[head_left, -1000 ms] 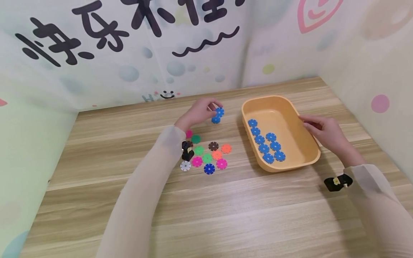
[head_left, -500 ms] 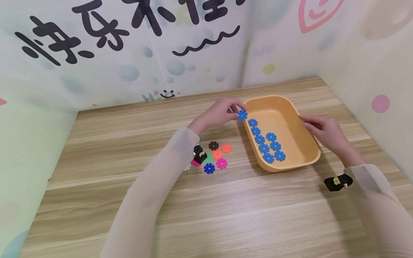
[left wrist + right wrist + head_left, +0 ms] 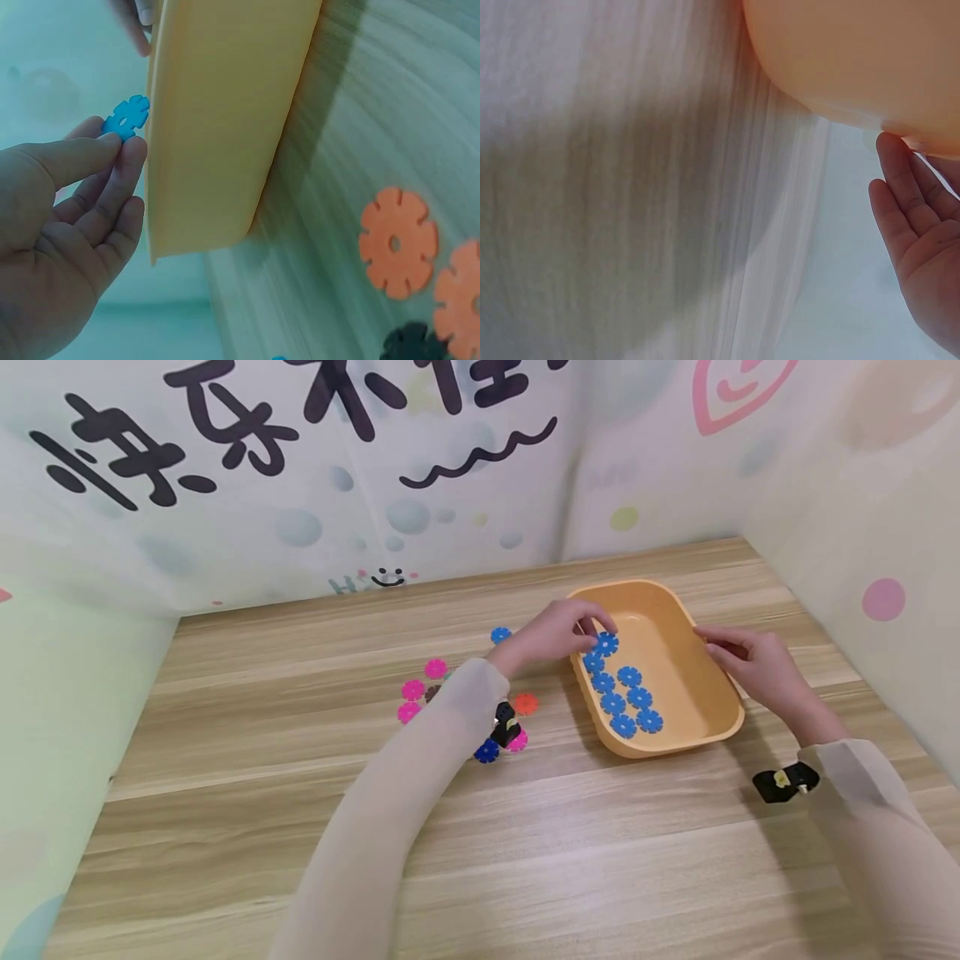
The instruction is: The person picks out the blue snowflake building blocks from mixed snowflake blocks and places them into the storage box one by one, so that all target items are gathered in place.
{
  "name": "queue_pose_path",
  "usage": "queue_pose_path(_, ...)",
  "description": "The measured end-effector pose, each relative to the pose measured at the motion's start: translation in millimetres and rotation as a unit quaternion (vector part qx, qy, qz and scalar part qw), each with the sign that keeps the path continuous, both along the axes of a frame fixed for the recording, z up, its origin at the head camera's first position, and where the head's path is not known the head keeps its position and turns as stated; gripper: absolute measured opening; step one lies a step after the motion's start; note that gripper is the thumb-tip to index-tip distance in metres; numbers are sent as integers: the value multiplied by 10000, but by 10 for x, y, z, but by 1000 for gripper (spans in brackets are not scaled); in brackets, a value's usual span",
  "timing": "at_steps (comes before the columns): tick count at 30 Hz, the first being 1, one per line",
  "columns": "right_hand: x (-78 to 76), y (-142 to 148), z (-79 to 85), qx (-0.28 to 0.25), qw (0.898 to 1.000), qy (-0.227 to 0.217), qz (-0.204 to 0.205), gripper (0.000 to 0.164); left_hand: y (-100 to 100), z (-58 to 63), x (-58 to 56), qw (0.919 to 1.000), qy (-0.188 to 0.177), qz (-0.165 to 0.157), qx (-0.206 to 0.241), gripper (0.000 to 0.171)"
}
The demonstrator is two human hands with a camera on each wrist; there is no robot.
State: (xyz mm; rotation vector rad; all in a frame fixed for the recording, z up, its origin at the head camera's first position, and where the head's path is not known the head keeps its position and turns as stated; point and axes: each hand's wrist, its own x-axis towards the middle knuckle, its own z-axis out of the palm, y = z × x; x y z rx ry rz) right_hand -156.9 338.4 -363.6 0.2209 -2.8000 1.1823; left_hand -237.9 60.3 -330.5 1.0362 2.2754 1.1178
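Observation:
My left hand (image 3: 557,631) pinches a blue snowflake disc (image 3: 608,642) between thumb and fingertips, over the left side of the pale orange plastic tray (image 3: 671,672). In the left wrist view the disc (image 3: 133,112) stands tilted at the fingertips, beside the tray's rim and outer wall (image 3: 225,127). Under it in the tray lie several more blue discs (image 3: 612,702) in two rows. My right hand (image 3: 765,672) holds the tray's right rim between thumb and fingers. In the right wrist view its fingers (image 3: 901,176) touch the tray's outer wall.
Left of the tray, loose discs lie on the wood table (image 3: 570,860): pink (image 3: 435,668), orange (image 3: 527,703), dark blue (image 3: 487,752) and others partly hidden by the left sleeve (image 3: 427,760). One lighter blue disc (image 3: 500,635) lies farther back. Printed cloth walls (image 3: 465,527) stand around the table.
My left hand has carried the blue disc rightward from the loose discs, across the rim and over the tray. The blue disc behind it stayed on the table. My right hand has kept its place.

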Motion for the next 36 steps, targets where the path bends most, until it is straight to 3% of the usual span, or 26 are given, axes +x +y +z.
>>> queue_pose_path(13,-10,20,-18,39,10000,-65,-43,31,297,-87,-48,9997,15,177,-182,24)
queue_pose_path(23,-3,17,-22,-8,10000,-80,-57,32,471,-166,-106,9955,187,662,-653,21)
queue_pose_path(36,-14,32,-49,-63,10000,30,-69,30,638,-182,-153,9818,605,460,-1738,23)
